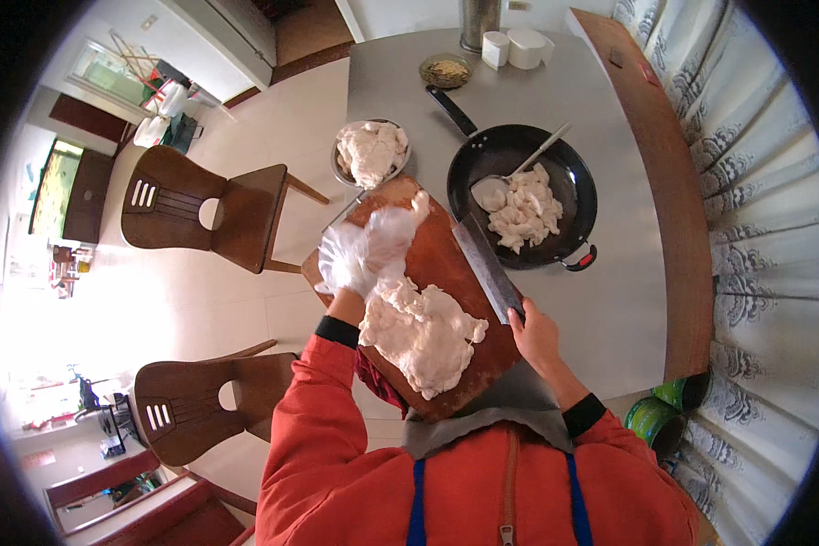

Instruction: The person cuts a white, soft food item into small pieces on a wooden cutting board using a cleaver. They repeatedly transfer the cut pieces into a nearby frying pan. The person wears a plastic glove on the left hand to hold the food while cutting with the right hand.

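Observation:
My right hand (538, 334) grips the handle of a broad cleaver (484, 269), whose blade lies along the right edge of the wooden cutting board (426, 249). Over the board's left part is my left hand (368, 249), in a clear plastic glove and blurred. A small pale piece (420, 205) touches or lies beside its fingertips; whether the fingers hold it is unclear. A large slab of pale raw fat or skin (423, 338) rests on the near end of the board. Beyond the far end, a metal bowl (407, 164) is heaped with similar pale pieces (372, 150).
A black wok (573, 164) on the grey table (628, 286) holds cut pale pieces (529, 208) and a ladle (544, 147). Farther back are a glass dish (446, 72) and white containers (525, 48). Wooden chairs (252, 211) stand left; a patterned curtain (744, 246) hangs right.

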The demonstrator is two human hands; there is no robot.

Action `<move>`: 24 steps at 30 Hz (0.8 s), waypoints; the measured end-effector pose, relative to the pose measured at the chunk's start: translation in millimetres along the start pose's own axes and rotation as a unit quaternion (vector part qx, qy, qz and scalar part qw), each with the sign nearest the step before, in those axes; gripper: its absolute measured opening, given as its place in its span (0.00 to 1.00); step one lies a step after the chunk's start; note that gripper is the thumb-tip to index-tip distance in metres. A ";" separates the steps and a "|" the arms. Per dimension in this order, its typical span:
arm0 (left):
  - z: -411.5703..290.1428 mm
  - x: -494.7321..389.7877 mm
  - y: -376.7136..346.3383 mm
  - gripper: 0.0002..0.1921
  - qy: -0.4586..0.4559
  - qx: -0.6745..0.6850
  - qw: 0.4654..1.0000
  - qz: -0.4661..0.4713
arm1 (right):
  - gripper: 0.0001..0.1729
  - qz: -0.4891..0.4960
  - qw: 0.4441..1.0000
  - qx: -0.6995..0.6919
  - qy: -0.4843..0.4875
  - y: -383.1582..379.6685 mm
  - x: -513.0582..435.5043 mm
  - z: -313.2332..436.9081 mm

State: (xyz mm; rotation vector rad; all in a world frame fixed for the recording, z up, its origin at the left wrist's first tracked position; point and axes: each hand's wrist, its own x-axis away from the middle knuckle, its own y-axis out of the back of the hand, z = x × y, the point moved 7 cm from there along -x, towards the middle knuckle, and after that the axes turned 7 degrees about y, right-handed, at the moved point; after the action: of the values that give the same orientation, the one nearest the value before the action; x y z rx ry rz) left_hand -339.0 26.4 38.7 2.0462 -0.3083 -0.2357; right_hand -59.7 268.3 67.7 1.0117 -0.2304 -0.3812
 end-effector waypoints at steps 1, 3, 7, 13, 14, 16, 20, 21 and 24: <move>3.3 13.5 0.6 0.24 0.017 0.007 1.000 -0.006 | 0.15 0.011 1.000 0.007 0.002 -2.2 -7.1 3.8; 10.8 39.8 1.0 0.24 0.048 0.020 0.999 -0.015 | 0.14 0.003 0.999 -0.008 0.036 -1.6 -22.2 15.5; 14.0 95.5 -4.2 0.23 0.067 0.072 0.995 0.028 | 0.12 0.024 0.997 0.020 0.069 -6.7 -51.7 36.5; -23.5 109.0 -24.3 0.23 0.066 0.177 0.968 0.164 | 0.10 0.089 0.983 0.070 0.141 -29.6 -85.0 70.5; -30.1 103.0 -26.9 0.23 0.072 0.194 0.960 0.188 | 0.09 0.093 0.982 0.068 0.151 -32.6 -88.3 75.5; -40.6 86.6 -33.6 0.23 0.094 0.223 0.940 0.241 | 0.09 0.114 0.978 0.075 0.155 -38.7 -92.2 81.0; -40.4 71.5 -44.7 0.22 0.151 0.261 0.902 0.308 | 0.10 0.144 0.971 0.080 0.173 -45.1 -93.0 83.9; -37.2 71.8 -48.4 0.22 0.157 0.273 0.896 0.314 | 0.09 0.161 0.968 0.087 0.170 -47.4 -92.3 82.2; -21.0 75.8 -65.2 0.24 0.202 0.409 0.836 0.305 | 0.09 0.151 0.961 0.100 0.207 -45.4 -93.0 84.0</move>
State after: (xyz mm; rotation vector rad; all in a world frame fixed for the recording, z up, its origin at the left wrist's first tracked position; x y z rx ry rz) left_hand -253.3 49.7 -11.7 2.6031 -0.8806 0.8576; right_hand -183.8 219.9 70.8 1.2101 -0.0415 0.1387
